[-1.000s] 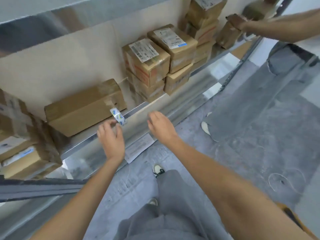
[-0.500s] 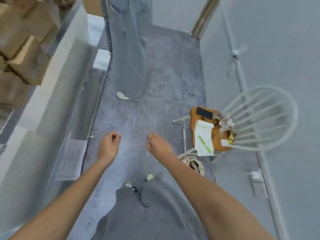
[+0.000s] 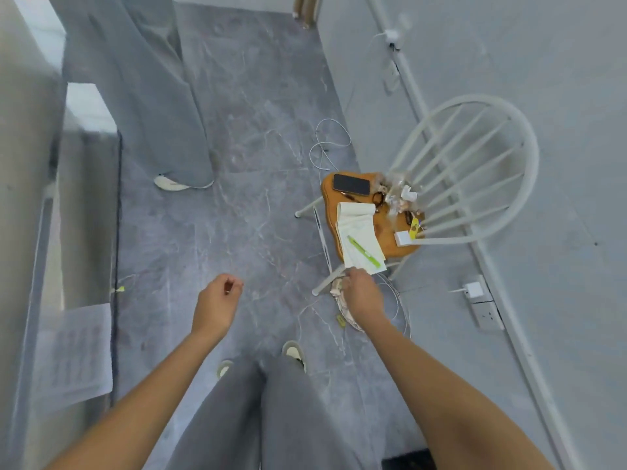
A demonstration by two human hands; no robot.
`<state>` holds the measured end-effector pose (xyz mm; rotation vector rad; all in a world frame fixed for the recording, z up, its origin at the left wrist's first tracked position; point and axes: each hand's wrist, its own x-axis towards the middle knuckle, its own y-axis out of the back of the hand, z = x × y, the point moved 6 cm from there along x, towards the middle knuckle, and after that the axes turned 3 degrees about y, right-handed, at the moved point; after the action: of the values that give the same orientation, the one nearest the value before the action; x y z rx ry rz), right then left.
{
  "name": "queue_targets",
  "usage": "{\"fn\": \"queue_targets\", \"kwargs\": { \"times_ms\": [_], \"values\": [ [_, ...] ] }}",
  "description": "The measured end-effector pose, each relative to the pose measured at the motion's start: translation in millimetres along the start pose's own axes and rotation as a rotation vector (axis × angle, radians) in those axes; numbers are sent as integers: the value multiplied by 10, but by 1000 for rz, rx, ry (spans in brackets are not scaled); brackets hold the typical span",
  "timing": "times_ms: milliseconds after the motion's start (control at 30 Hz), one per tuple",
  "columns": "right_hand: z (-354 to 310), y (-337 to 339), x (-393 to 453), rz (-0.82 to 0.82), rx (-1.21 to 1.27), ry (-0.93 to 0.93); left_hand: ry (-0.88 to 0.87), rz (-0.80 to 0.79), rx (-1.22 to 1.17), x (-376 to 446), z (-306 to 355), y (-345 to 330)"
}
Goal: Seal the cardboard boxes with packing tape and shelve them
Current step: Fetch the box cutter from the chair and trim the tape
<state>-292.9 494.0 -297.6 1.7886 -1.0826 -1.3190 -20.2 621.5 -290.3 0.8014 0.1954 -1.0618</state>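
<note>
Hands are seen from above over a grey marbled floor, both arms reaching forward. Left hand is held over bare floor with fingers loosely curled and nothing seen in its grip, though a small dark gap shows between thumb and fingertips. Right hand is stretched toward the front edge of a white spindle-back chair, knuckles up; its fingers are hidden on the far side, so whether that grip is spread or pinching anything cannot be told. On the chair's wooden seat a dark phone, a folded sheet of paper with a green pen on it, a small white block and blurred small clutter are lying. White cables are looped on the floor beyond the chair. A wall socket with a white plug sits on the right wall. A second person's grey trouser leg and light shoe stand at upper left. A blurred metal shelf edge with a printed sheet runs down the left side. Cardboard boxes and packing tape are not in view.
</note>
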Motion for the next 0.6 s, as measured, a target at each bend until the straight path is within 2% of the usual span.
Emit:
{"fn": "queue_targets", "kwargs": {
  "times_ms": [100,300,500,600],
  "values": [
    [577,-138,640,51,62,-127,58,3,28,233,-485,-316],
    [1424,-647,1837,92,-9,-177,192,-47,109,665,-1491,-1207],
    [1740,-1172,2603,54,-120,-129,283,-129,153,973,-1910,-2037],
    [1753,-1269,2805,126,-176,-119,294,-154,184,1107,-1892,-2215]
  ]
}}
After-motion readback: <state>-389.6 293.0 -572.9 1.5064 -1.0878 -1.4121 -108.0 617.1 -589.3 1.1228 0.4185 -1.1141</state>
